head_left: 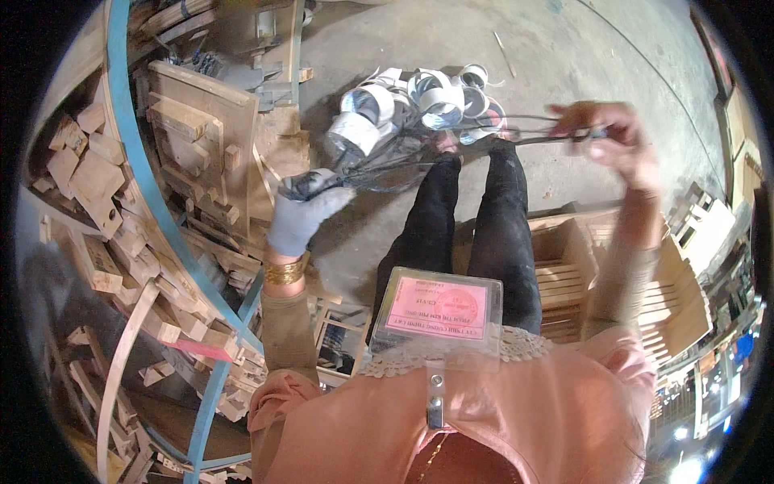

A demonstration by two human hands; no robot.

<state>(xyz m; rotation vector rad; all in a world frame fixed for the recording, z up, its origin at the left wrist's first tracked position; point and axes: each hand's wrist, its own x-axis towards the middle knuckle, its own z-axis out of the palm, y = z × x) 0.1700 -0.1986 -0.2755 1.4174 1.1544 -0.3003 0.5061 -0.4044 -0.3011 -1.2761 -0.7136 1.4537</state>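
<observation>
My left hand (310, 214), in a light grey glove, is closed around a tangled bundle of thin black cords (383, 165). To the right, my bare right hand (609, 141) is raised with its fingers pinched on the far end of the cords. Between the two hands the strands stretch across, loose and bunched near the left one. Behind and beneath them, white rolls (442, 103) with shiny inner faces lie heaped on the floor just beyond my feet. The cords partly hide the nearer rolls.
Wooden blocks and offcuts (97, 181) are piled at the left, behind a curved blue bar (133, 121). A wooden panel (205, 137) stands beside them. Slatted wooden crates (556, 278) sit right of my legs. Grey concrete floor (564, 56) extends ahead.
</observation>
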